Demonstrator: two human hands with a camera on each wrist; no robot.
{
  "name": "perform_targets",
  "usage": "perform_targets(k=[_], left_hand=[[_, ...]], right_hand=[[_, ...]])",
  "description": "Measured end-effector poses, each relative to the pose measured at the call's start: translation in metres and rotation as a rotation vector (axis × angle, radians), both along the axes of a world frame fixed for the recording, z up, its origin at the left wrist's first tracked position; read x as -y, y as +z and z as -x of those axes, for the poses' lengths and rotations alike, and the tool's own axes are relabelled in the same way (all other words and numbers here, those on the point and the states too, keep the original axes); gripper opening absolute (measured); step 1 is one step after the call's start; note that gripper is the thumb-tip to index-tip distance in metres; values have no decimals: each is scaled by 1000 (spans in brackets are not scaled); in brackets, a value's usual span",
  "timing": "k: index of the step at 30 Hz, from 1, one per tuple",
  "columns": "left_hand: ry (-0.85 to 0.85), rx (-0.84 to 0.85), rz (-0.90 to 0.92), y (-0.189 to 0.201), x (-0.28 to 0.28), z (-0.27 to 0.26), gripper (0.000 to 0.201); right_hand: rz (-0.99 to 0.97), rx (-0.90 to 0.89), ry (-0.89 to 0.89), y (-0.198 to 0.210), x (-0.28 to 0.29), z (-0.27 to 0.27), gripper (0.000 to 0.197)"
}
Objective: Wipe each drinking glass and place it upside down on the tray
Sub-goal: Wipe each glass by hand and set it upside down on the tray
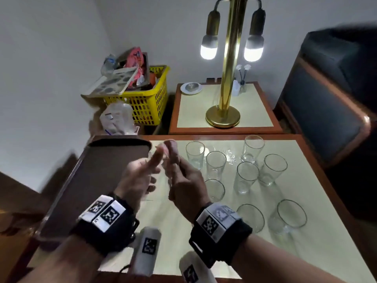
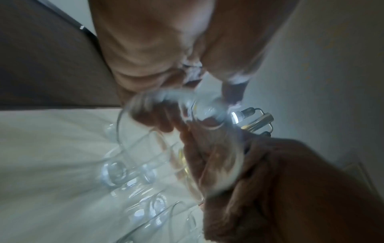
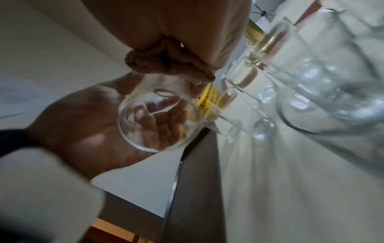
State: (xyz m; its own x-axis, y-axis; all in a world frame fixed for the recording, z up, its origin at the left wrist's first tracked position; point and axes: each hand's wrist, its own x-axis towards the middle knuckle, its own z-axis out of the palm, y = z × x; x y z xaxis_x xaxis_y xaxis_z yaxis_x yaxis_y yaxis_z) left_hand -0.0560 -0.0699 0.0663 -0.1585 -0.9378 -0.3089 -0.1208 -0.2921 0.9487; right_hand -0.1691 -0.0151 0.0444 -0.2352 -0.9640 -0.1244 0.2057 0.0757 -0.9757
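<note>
A clear drinking glass is held in the air between both hands, just right of the tray's far corner. My left hand cups it from the left; its palm and fingers show through the glass in the right wrist view. My right hand grips the glass from the right, and something crumpled and brownish is bunched under its fingers. I cannot tell whether that is a cloth. The dark brown tray lies on the left with nothing on it. Several more glasses stand upright on the table to the right.
A brass lamp stands on a side table behind. A yellow basket full of clutter sits at the back left, and a dark armchair at the right. Two white tagged cylinders lie at the table's front edge.
</note>
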Motion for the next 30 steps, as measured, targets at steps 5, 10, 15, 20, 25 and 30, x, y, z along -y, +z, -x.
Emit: perform_targets(k=[5, 10, 15, 20, 25, 30], left_hand=[[14, 26, -141, 52, 46, 30, 67], [-83, 28, 165, 26, 29, 39, 62], [47, -106, -116, -19, 1, 15, 68], [63, -112, 120, -44, -51, -4, 79], [-123, -94, -60, -36, -95, -16, 59], [70, -235, 77, -33, -119, -7, 85]], right_hand=[[25, -38, -53, 47, 20, 7, 28], [81, -28, -170, 45, 33, 26, 25], [105, -344, -60, -8, 9, 6, 26], [147, -243, -60, -17, -41, -7, 24], [120, -358, -107, -22, -75, -7, 25], [231, -466, -28, -10, -121, -13, 31]])
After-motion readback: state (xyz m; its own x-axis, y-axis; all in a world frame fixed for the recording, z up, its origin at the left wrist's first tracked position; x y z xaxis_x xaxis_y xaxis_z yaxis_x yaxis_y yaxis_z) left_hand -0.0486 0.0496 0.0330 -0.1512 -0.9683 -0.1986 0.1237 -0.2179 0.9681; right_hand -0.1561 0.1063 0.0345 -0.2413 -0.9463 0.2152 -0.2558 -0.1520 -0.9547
